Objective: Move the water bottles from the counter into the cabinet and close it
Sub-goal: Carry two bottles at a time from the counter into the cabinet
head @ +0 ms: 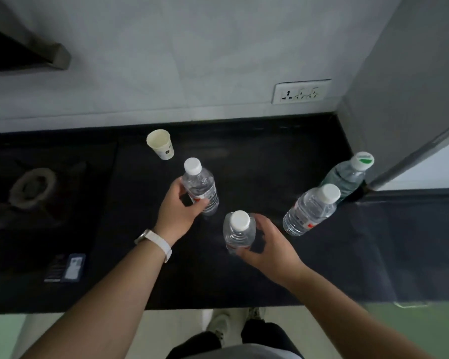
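Fingers [180, 184] of left hand [175, 211] curl round the mid-body of a clear white-capped bottle [201, 189], thumb across its red label. It stands mid-bench [257, 156]. Right hand [268, 246] fingers wrap a second white-capped bottle [239, 233] high on its body, thumb on the near side. This one sits nearer the front edge, just right of the first and apart from it. Whether either base is off the bench: cannot tell. Two more bottles stand ungripped toward the right end: a third white-capped bottle [309, 212], and behind it, nearer the back-right corner, a green-capped bottle [347, 177] just beside a grey panel [412, 86]. These two overlap in view, contact unclear. Paper cup [160, 144] upright behind the first bottle, toward the back edge. Stove burner [31, 186] at the left end. Wall socket [301, 91] above the back edge. White-strapped watch [154, 243] on the left wrist.
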{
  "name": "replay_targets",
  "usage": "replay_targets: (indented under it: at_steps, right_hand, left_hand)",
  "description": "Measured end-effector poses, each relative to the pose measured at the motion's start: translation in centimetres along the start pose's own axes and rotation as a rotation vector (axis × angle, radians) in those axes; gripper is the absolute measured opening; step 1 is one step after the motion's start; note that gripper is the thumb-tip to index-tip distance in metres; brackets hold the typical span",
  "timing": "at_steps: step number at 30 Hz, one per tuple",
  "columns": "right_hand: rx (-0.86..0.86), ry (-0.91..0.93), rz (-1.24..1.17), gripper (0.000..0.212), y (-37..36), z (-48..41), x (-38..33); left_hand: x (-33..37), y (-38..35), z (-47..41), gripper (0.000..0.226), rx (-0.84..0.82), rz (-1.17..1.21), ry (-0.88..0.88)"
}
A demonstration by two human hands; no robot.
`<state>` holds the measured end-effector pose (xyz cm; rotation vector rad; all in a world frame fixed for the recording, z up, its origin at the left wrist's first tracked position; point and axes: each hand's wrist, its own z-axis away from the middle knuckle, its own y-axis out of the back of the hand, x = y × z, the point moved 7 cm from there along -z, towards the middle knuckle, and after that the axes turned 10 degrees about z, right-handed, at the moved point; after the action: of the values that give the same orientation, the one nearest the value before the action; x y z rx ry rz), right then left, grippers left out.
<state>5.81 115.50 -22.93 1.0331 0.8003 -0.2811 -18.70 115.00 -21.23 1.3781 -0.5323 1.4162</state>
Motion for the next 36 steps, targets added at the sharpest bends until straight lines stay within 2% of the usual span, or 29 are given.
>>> replay_targets:
  at_steps: [4, 9, 18, 27, 36]
  right_hand:
    - [-0.09, 0.05, -0.013, 0.068, -0.2, -1.2, 0.1]
    - [-0.164, 0.041, -0.084, 0.067, -0.6, -1.9, 0.4]
    - [-0.164, 0.0, -0.232, 0.055, 0.2, -2.7, -0.5]
    - [-0.197, 0.076, -0.206, 0.052, -1.2, -1.4, -4.9]
    - [-0.279, 0.203, -0.191, 0.051, -7.1, 3.7, -14.0]
  left_hand:
    - [-0.5, -0.8, -0.4, 0.07, 0.053, 0.061, 0.026]
    - [-0.4, -1.3, 0.0, 0.067, 0.183, 0.119, 0.018]
    - [-1.0, -0.3, 4.0, 0.057, 0.304, 0.219, 0.041]
    - [-1.7, 5.4, 10.7, 0.058, 0.465, 0.316, 0.04]
    - [-5.4, 15.0, 22.2, 0.059, 0.678, 0.361, 0.032]
